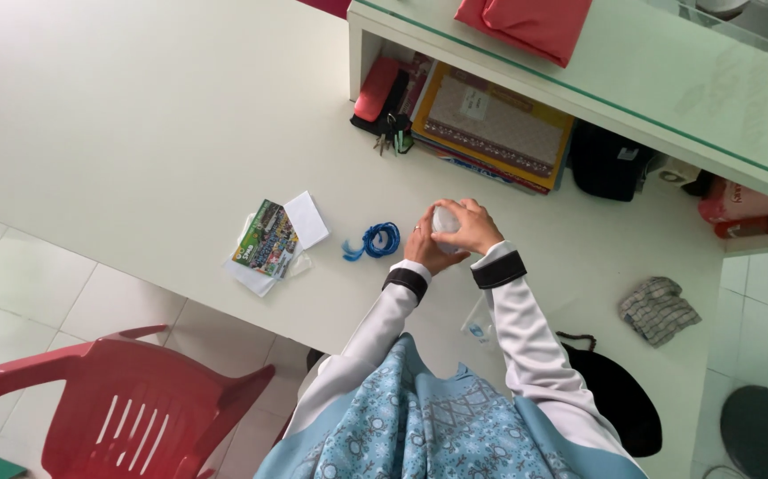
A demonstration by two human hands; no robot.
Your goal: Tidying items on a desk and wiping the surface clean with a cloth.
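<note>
Both my hands meet over the white desk (153,133) around a small translucent white object (445,219), perhaps a bottle or jar. My left hand (425,249) cups it from the left and below. My right hand (471,226) wraps over its top and right side. What the object is stays partly hidden by my fingers. A coiled blue cord (374,240) lies on the desk just left of my left hand. Further left sit a colourful printed card (266,238) and a blank white card (307,219) on a clear sleeve.
A raised glass-topped shelf (632,80) carries a red folded cloth (526,24); under it lie books (490,124), a red case (377,89), keys (393,135) and a black pouch (610,160). A checked cloth (658,309) and black bag (614,390) sit right. A red plastic chair (118,399) stands lower left.
</note>
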